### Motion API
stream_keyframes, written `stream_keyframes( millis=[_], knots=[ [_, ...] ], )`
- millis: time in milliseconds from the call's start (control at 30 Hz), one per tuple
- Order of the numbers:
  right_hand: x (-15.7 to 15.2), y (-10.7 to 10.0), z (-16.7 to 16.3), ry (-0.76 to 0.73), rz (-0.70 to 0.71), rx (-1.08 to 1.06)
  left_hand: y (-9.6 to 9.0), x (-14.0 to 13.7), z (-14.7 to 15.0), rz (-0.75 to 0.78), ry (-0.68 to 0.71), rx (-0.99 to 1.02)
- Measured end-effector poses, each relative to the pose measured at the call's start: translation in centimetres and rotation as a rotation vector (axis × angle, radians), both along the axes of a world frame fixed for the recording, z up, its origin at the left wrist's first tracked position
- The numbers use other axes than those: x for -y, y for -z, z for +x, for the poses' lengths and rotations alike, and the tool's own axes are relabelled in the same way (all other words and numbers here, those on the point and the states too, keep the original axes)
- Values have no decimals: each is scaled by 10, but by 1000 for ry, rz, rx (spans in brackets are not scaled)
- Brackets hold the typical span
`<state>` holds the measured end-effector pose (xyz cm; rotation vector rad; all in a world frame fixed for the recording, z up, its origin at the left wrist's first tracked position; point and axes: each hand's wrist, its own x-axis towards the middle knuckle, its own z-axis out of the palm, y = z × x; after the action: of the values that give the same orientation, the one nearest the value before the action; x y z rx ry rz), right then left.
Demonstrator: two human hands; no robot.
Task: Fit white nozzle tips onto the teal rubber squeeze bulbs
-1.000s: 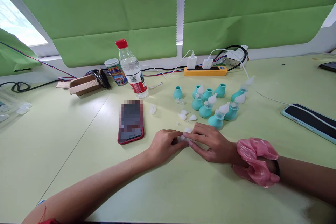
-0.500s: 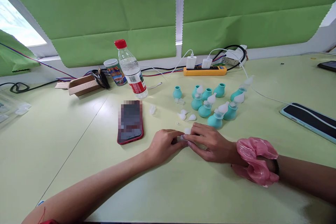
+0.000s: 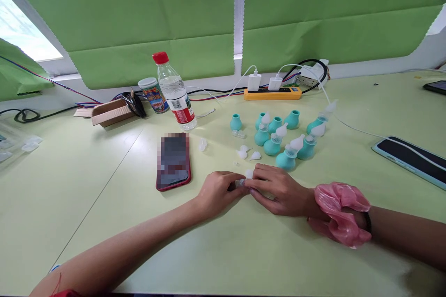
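Note:
My left hand point(image 3: 216, 194) pinches a small clear plastic tube-like piece point(image 3: 239, 184) just above the table. My right hand point(image 3: 278, 189) meets it from the right, its thumb and fingertips closed at the piece's other end. Fingers cover most of that piece. A whitish translucent part point(image 3: 249, 173) lies just beyond the right fingertips. Several teal squeeze bulbs point(image 3: 285, 161) stand past my right hand, some topped with clear collars and white teardrop tips point(image 3: 297, 142). Loose white tips point(image 3: 242, 152) and a clear tube piece point(image 3: 239, 134) lie in front of the bulbs.
Left of the parts lie a red-cased phone point(image 3: 173, 162) and a clear plastic piece point(image 3: 202, 144). A water bottle point(image 3: 177, 97), a can point(image 3: 153, 96) and an open cardboard box point(image 3: 113, 112) stand behind. A yellow power strip point(image 3: 272, 94) feeds a cable towards another phone point(image 3: 413, 160).
My right fingers have shifted very slightly, and a little more of the clear piece shows between my hands. The other things stay where they were.

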<state>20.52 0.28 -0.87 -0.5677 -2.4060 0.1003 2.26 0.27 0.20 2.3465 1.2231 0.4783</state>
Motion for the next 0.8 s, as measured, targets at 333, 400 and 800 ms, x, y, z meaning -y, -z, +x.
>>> stream_keyframes(
  millis=[333, 400, 800],
  knots=[
    [-1, 1, 0, 12, -1, 61, 2, -1, -1, 4, 5, 4],
    [0, 1, -1, 9, -1, 54, 2, -1, -1, -6, 4, 0],
    [-9, -70, 36, 230, 541, -83, -4, 3, 2, 3, -67, -16]
  ],
)
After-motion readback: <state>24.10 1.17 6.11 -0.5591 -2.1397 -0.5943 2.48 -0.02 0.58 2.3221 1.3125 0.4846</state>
